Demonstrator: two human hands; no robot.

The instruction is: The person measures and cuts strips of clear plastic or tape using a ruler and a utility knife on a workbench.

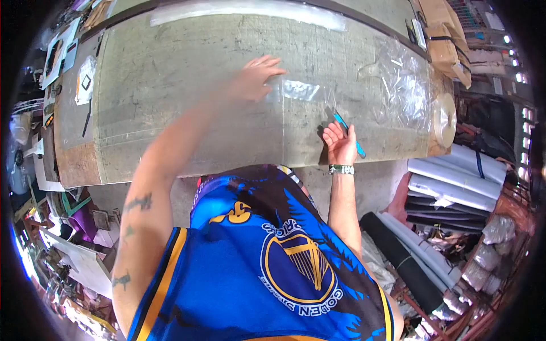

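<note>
Head camera, left to right: reaching to twelve o'clock with the left hand [260,78], blurred, fingers released and extended, just beside clear film [301,90] lying past twelve on the worktable [193,62]. Grasping loosely at two o'clock, in the right hand [341,149], a blue cutter [360,150], slanting past the thumb. Farther toward two, crumpled plastic [406,85]. Could crease the film by dragging a palm over it; could nick film or fingers, given so slack a hold, by letting the cutter swing inward.
</note>
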